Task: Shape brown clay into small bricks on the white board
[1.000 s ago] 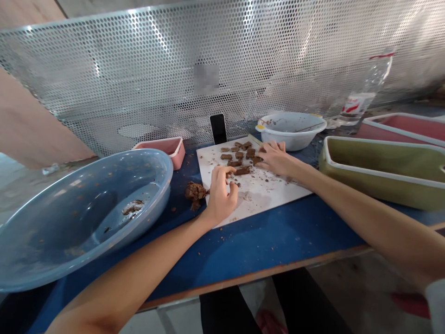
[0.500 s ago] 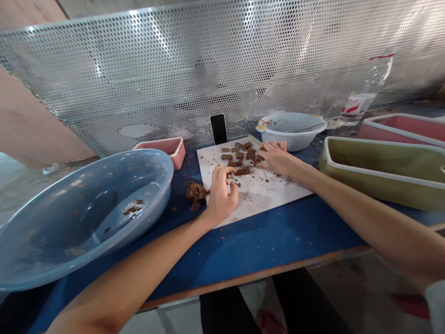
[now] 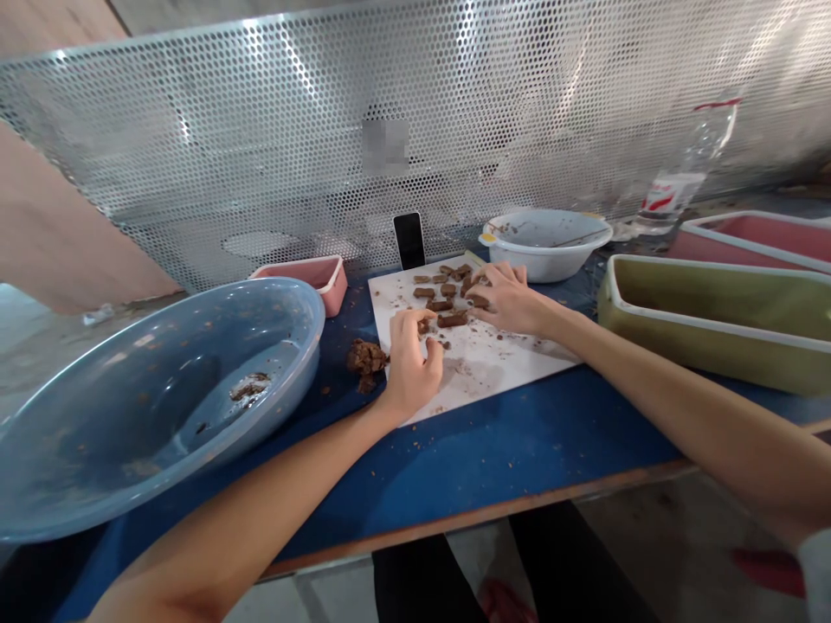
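Observation:
Rows of short brown clay-like pieces [image 3: 441, 305] lie on a white board [image 3: 480, 376] with crumbs around them. My left hand [image 3: 415, 363] rests at the board's left side, fingers curled and thumb bent round a small brown piece [image 3: 424, 327] at the fingertips. Beyond it, my right hand [image 3: 512, 298] reaches over the right end of the rows. Its fingers and thumb close about another brown piece [image 3: 479, 301], partly covered by the hand. A longer brown piece [image 3: 453, 319] lies between both hands. Left of the board sits a crumbly brown lump [image 3: 365, 359].
A large blue basin [image 3: 286, 415] stands at left, with a small pink tray [image 3: 334, 290] behind it. A phone [image 3: 409, 240] leans on the perforated metal screen [image 3: 312, 164]. At right are a white basin [image 3: 545, 260], a green trough [image 3: 701, 337], a pink trough [image 3: 766, 238] and a plastic bottle [image 3: 672, 195].
My right hand has shifted left and slightly nearer, onto the right end of the rows. My left hand has moved only slightly left.

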A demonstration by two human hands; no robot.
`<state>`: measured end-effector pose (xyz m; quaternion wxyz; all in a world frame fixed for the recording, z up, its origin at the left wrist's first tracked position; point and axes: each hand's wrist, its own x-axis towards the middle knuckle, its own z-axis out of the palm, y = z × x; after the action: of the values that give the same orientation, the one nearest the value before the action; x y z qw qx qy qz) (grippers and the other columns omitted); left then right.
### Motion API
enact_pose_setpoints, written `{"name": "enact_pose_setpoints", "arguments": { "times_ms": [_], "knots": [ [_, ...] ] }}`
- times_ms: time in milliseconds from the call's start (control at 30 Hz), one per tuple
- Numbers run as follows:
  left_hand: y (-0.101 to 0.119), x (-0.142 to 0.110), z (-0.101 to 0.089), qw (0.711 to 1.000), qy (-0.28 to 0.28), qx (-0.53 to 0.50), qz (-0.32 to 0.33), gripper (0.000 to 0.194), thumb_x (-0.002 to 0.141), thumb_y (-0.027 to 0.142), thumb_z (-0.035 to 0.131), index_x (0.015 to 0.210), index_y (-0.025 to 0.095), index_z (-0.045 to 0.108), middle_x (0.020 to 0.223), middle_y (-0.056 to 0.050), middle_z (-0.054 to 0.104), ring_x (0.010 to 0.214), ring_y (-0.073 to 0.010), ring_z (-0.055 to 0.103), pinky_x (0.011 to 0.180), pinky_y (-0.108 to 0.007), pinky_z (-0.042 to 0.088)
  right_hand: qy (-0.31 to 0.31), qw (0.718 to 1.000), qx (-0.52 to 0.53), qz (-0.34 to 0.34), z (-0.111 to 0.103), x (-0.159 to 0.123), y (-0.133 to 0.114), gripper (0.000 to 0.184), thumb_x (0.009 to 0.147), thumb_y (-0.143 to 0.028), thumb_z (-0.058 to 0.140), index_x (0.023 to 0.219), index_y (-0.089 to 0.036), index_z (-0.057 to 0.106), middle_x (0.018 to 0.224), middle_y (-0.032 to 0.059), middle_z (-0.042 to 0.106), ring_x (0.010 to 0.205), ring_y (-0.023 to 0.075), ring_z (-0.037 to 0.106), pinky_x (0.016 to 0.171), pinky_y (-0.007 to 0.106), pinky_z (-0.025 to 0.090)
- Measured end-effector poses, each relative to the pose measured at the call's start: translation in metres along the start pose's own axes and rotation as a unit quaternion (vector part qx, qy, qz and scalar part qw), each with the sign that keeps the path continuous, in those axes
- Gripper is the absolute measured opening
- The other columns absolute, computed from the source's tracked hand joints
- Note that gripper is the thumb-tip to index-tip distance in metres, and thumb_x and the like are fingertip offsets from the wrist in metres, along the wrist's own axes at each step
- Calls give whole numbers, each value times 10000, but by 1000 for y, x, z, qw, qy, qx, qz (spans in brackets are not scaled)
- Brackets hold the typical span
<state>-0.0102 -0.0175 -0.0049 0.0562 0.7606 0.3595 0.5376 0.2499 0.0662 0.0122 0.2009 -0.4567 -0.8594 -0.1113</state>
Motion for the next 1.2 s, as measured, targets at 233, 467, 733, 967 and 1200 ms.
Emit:
{"name": "enact_pose_setpoints", "arguments": {
  "times_ms": [233,467,733,967,1200],
  "knots": [
    [-12,1,4,992,98,60,-52,415,855,31,524,1212,242,520,1202,-101,602,1120,-301,566,1000,-507,483,-36,998,-4,-52,4,0,-25,424,1086,-528,496,1246,-278,798,1601,156,516,1424,438,447,1106,631,398],
    [-26,0,8,989,119,47,-68,455,802,20,516,1191,256,520,1184,-76,604,1119,-283,574,1005,-489,480,-58,996,-1,-62,0,-3,-29,435,1090,-492,477,1364,-334,775,1622,144,518,1452,447,434,1107,658,399],
    [-10,1,1,997,65,17,-37,399,860,19,506,1186,246,549,1180,-95,591,1097,-269,584,972,-464,532,-76,995,11,-68,-8,-3,-35,443,1089,-475,453,1339,-293,770,1608,164,531,1466,451,420,1104,660,400],
    [16,1,-10,952,-236,-108,163,214,1062,131,421,1154,240,581,1120,-104,645,975,-228,654,903,-398,582,-51,996,4,-72,-8,-5,-38,436,1113,-453,424,1342,-250,735,1609,182,511,1451,439,405,1095,618,397],
    [15,-1,-5,928,-256,-126,241,170,1028,154,451,1061,205,610,819,-41,665,722,-186,611,727,-320,555,-46,997,54,-43,-13,6,-49,396,1106,-458,474,1257,-245,771,1535,159,554,1382,423,452,1083,597,385]
  ]
}}
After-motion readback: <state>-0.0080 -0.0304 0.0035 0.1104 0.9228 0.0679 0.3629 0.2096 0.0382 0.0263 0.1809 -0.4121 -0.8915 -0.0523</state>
